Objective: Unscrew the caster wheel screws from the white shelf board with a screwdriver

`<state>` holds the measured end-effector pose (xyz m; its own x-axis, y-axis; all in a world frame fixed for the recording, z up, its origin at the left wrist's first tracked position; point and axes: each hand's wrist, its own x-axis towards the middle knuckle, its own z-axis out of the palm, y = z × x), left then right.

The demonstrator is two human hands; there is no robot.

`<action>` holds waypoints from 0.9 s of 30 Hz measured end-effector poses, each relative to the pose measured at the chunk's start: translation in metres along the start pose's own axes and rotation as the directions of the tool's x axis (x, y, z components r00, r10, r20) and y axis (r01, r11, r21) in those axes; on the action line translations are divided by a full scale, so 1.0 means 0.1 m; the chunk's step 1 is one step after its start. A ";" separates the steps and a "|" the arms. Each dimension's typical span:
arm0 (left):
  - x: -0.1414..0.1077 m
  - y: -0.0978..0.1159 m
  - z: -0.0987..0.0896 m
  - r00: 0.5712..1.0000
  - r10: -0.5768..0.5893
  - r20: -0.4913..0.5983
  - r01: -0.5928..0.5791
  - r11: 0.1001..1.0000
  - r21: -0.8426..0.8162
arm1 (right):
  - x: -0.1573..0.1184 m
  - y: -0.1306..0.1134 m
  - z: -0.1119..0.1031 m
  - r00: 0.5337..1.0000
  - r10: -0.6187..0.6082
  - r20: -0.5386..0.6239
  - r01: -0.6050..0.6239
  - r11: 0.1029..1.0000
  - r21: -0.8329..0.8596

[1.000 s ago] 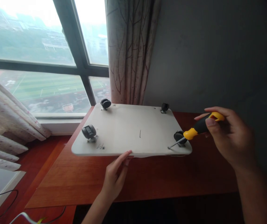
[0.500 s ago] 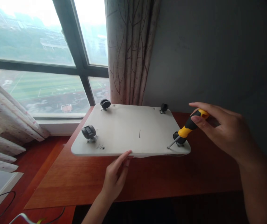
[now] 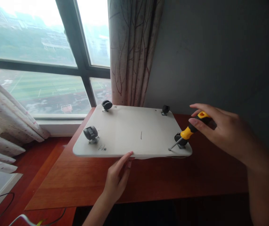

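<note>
The 2 hands are apart. The left hand [image 3: 115,175] has 1 fingertip on top of the near edge of the board [image 3: 122,128], the other fingers bent below; whether it grips or only steadies, I cannot tell. The right hand [image 3: 226,135] is loosely closed on the handle of the driver [image 3: 186,134], thumb along it, index finger raised clear.

Compared with 1.0 s ago, the right hand sits further in to the left and the driver stands a little steeper, while its tip is at the same spot in the near right part of the board. The left hand has hardly shifted, and the last 0.5 s brought little change. I judge this to be a new hold on the driver, with the tip kept seated on what looks like a screw; which way it is being turned, I cannot tell.

The board lies wheels up on the table [image 3: 78,185], between the hands and the window [image 3: 35,44]. It bears 4 casters [image 3: 90,133], 1 near each corner; the near right caster is partly behind the driver. Another screw [image 3: 104,149] sits near left, beside a scribbled mark. I see no container.

Farther back hang the middle curtain [image 3: 131,56] and, to its right, the dark wall [image 3: 207,56]. A sports field shows through the glass.
</note>
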<state>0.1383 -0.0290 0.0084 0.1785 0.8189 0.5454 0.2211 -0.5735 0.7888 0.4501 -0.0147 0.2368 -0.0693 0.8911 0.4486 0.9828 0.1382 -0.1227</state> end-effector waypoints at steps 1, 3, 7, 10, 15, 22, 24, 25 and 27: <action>0.00 0.01 0.00 1.000 0.003 -0.001 -0.003 1.000 0.000 | 0.01 -0.01 0.01 0.999 0.030 -0.032 -0.034 0.992 -0.122; 0.01 0.02 0.00 1.000 0.006 -0.002 -0.006 1.000 0.001 | 0.03 -0.01 0.02 0.995 0.069 -0.067 -0.085 0.958 -0.275; 0.02 0.05 -0.01 1.000 0.007 -0.003 -0.007 1.000 0.009 | 0.04 0.03 -0.03 1.000 -0.007 0.014 0.009 0.993 -0.118; 0.03 0.05 0.00 1.000 0.011 0.002 -0.011 1.000 0.017 | 0.03 0.05 -0.09 0.984 -0.114 0.134 0.095 0.986 0.136; 0.01 0.01 0.00 1.000 0.014 0.009 -0.014 1.000 0.020 | 0.02 0.02 -0.10 0.997 0.041 0.068 -0.029 0.986 -0.162; 0.00 -0.01 0.00 1.000 0.003 0.014 -0.003 1.000 0.024 | 0.03 0.05 -0.16 0.976 -0.120 0.183 0.109 0.992 0.071; 0.00 -0.01 0.00 1.000 0.001 0.009 -0.001 1.000 0.030 | 0.02 0.05 -0.18 0.957 -0.174 0.233 0.140 0.978 0.154; 0.00 -0.01 0.00 1.000 0.000 0.008 -0.001 0.999 0.032 | 0.02 0.04 -0.18 0.960 -0.163 0.226 0.135 0.982 0.133; 0.00 -0.01 0.00 1.000 0.002 0.010 -0.002 0.999 0.036 | 0.02 0.01 -0.15 0.985 -0.089 0.148 0.092 0.996 -0.018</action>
<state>0.1383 -0.0285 0.0072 0.1885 0.8176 0.5441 0.2550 -0.5758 0.7768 0.4537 -0.0192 0.2506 -0.1807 0.9296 0.3212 0.9752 0.2119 -0.0644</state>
